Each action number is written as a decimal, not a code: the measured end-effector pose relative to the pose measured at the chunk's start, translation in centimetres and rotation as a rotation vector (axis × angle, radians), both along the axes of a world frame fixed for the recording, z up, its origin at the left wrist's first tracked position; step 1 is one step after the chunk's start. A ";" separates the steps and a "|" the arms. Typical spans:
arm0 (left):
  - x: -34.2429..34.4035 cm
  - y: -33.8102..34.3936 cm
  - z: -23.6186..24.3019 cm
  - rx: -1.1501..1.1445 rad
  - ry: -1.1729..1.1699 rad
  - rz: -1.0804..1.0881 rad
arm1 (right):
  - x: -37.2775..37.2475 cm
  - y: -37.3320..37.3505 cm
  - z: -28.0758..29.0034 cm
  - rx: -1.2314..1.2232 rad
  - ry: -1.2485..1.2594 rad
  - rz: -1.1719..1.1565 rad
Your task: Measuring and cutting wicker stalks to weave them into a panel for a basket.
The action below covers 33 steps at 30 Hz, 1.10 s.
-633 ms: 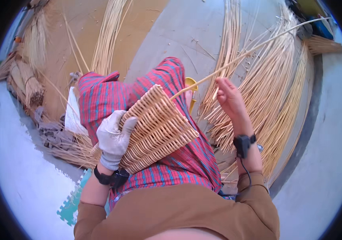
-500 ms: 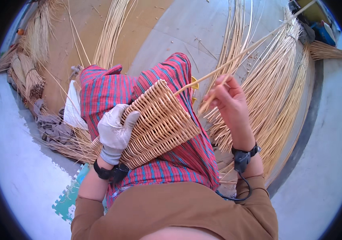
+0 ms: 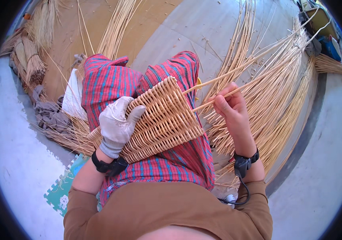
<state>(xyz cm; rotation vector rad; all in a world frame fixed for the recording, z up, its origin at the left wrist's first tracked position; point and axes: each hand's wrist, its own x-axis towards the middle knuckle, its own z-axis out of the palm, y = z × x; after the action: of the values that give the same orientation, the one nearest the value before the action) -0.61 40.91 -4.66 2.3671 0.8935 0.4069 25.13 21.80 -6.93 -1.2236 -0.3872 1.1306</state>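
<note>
A pale tan, four-sided piece of ribbed wicker weave (image 3: 164, 120) lies aslant across the seated person's lap, which is covered by red cloth with blue stripes (image 3: 159, 170). From where I stand, the weave sits between the person's two hands.

The left hand (image 3: 119, 126), in a white knitted glove, is clamped on the weave's left side. Its thumb rests on the upper face, while the fingers curl over the edge and partly out of sight. A little of the wicker also shows beyond the glove, on its far left.

The bare right hand (image 3: 231, 105) is just beside the weave's right edge, apart from it. Its thumb and fingers pinch a slim, tan, peeled stick (image 3: 204, 105). The stick's near end meets the weave's edge, and its length runs up and away to the right. A second slim tan stick (image 3: 214, 79) slants out from the same edge, farther from the body, passing the right hand without being held.

Each wrist wears a black strapped device, and a brown long-sleeved top (image 3: 167, 208) covers the torso.

On the floor to the right, a broad fan of loose tan canes (image 3: 259, 104) spreads out near the right forearm. Another tan bundle of canes (image 3: 117, 30) lies beyond the knees. To the left are crumpled grey cloth (image 3: 51, 116), a white sheet (image 3: 72, 96) beside the knee, and a green foam mat (image 3: 55, 196) with jigsaw edges.
</note>
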 end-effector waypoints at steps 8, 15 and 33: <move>0.1 0.1 -0.5 0.079 -0.031 0.016 | -0.1 0.2 -0.7 -0.062 0.065 0.085; -0.1 0.0 -0.6 0.092 -0.053 -0.009 | -0.4 0.5 0.8 -0.147 0.130 0.059; 3.9 -1.6 5.7 -0.001 -0.082 -0.812 | -4.7 1.9 7.6 0.186 -0.755 0.401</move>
<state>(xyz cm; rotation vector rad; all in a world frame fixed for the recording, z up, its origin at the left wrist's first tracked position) 3.30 39.27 1.00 2.4475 -0.1417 0.1616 20.40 23.68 0.71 -1.4108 -1.3258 0.8927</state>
